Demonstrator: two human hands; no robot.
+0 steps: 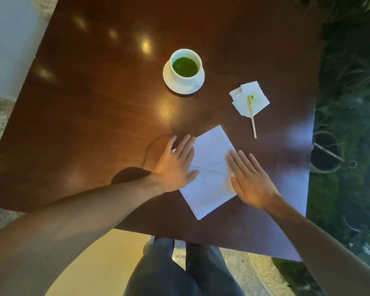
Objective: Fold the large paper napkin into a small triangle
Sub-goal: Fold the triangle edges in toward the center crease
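Observation:
A large white paper napkin (209, 167) lies flat on the dark wooden table (94, 107), turned like a long rectangle with a crease across its middle. My left hand (175, 165) rests flat, fingers straight, on the napkin's left edge. On the right edge lies my right hand (250, 180), also flat with straight fingers. Both palms face down, and neither hand grips anything.
A white cup of green drink (185, 65) stands on a saucer (171, 82) behind the napkin. To the right lies a crumpled stained napkin (259, 97) with a wooden stirrer (253, 124) across it. The table's right edge borders plants; my legs show below its near edge.

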